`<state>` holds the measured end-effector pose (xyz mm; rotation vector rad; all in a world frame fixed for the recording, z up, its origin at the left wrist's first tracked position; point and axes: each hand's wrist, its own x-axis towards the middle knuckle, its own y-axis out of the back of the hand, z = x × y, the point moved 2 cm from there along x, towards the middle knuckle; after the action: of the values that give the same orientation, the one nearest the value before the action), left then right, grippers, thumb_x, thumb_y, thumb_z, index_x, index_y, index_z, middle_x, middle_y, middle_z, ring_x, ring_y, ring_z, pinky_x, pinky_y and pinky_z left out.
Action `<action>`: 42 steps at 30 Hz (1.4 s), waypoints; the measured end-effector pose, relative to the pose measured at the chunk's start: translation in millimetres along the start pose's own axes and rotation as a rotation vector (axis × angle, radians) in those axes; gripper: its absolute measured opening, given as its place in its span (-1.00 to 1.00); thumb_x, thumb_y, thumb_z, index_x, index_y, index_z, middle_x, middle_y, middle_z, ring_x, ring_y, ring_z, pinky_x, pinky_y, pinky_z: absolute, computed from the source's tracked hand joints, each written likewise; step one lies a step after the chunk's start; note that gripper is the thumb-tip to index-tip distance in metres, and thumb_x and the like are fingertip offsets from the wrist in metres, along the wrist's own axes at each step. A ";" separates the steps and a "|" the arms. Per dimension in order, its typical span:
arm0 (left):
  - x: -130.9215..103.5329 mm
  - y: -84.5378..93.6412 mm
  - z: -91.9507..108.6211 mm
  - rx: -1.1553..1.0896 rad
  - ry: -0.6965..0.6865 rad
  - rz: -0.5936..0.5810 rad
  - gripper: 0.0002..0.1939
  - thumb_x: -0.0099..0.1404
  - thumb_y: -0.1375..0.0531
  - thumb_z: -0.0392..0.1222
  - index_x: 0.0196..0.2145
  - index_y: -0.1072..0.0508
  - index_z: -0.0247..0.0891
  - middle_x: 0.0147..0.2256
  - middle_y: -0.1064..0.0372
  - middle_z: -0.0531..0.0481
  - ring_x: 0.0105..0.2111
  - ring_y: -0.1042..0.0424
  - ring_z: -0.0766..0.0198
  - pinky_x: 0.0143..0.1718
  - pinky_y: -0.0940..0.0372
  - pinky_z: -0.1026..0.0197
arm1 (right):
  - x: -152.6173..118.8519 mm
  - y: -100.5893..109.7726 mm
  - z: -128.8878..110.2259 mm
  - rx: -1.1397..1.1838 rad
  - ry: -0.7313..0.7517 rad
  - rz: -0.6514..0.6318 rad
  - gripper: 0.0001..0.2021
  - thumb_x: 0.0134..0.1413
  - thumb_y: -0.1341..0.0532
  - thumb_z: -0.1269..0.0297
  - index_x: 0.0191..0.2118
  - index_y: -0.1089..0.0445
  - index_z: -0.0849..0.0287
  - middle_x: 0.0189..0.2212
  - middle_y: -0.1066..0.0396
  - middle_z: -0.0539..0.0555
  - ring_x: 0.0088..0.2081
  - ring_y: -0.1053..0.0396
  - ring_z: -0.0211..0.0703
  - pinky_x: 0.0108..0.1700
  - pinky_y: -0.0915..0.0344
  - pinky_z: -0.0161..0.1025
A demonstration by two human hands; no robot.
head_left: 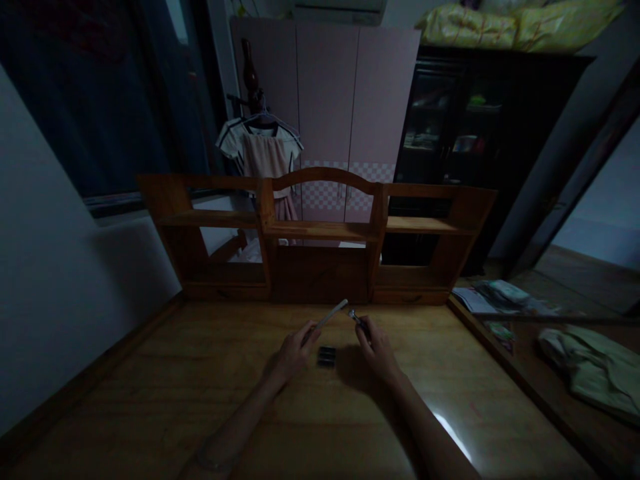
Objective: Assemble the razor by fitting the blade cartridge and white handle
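Note:
My left hand (296,352) is closed on a slim, pale stick (332,313) whose far end slants up to the right. My right hand (375,347) grips a small tool with a shiny silver head and a dark handle (354,316); its exact kind is too small and dim to tell. The silver head is close to the stick's tip, with a narrow gap seeming to lie between them. Below and between both hands, a small black object with several dark bars (327,357) lies on the wooden tabletop (200,387).
A wooden shelf unit (320,230) with open compartments runs along the table's back edge. White wall (60,267) borders the left side. Papers (495,297) and a pale green cloth (595,367) lie on a lower surface at right. Light reflects off the tabletop near my right forearm.

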<state>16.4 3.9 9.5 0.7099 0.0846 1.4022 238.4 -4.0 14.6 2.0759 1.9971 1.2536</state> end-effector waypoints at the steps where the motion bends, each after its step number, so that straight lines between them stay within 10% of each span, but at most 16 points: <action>1: 0.1 -0.9 -0.3 0.002 -0.001 -0.015 -0.65 0.32 0.03 0.02 -0.16 -0.41 -0.22 -0.27 -0.45 -0.03 -0.27 -0.41 0.23 -0.22 -0.23 0.29 | -0.1 -0.1 0.8 -0.001 -0.002 0.000 -0.84 0.24 0.05 0.22 -0.22 -0.21 0.12 -0.38 -0.31 0.05 -0.37 -0.29 -0.16 -0.31 -0.19 -0.27; 42: -2.1 0.0 5.6 0.064 -0.003 -0.029 -0.66 0.32 0.03 0.01 -0.14 -0.42 -0.17 -0.23 -0.46 -0.04 -0.25 -0.42 0.19 -0.23 -0.23 0.29 | 0.7 3.1 0.0 -0.008 -0.014 0.021 -0.83 0.24 0.05 0.22 -0.22 -0.22 0.14 -0.42 -0.29 0.04 -0.40 -0.27 -0.18 -0.38 -0.15 -0.30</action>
<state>18.5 -0.2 13.2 0.7604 0.1374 1.3758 240.9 -4.0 16.6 2.1018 1.9665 1.2450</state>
